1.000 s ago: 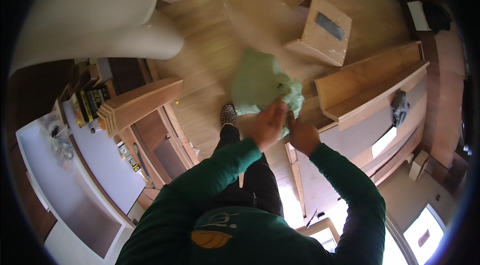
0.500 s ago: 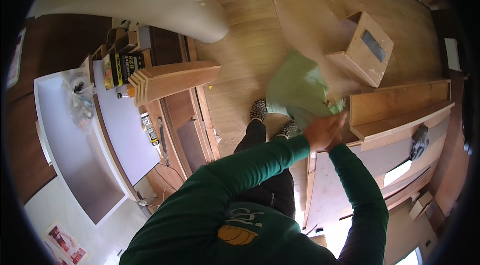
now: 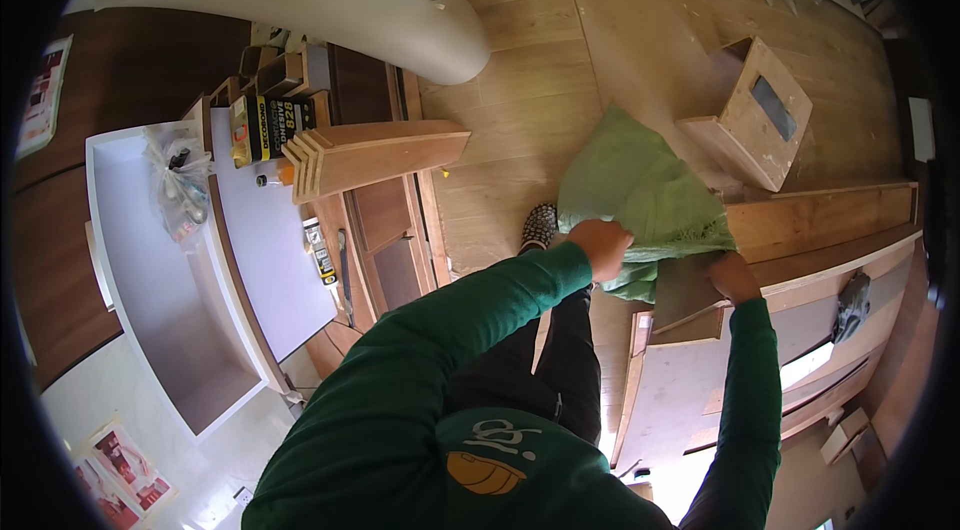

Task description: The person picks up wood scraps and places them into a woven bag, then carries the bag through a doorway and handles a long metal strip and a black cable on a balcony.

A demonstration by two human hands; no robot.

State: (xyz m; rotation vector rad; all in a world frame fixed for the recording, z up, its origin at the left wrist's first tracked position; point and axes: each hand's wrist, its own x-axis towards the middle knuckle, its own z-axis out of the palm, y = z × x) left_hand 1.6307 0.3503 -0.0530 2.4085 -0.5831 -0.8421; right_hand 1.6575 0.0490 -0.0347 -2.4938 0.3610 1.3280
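Left hand point(image 3: 603, 248) bunched around the near edge of a limp green sack point(image 3: 640, 180), right hand point(image 3: 735, 277) at its right corner.
From where I stand, I can't tell whether the right fingers pinch it. Thin and creased, the sack spreads between and beyond the hands, above the plank floor point(image 3: 520, 110). Leftward, an open white drawer point(image 3: 190, 330) holds a clear plastic bag point(image 3: 180, 195) of small items; past the sack sits an angular wooden box point(image 3: 750, 150).

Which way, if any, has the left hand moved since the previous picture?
Yes: the left hand moved left, judged against the wooden box on the floor.
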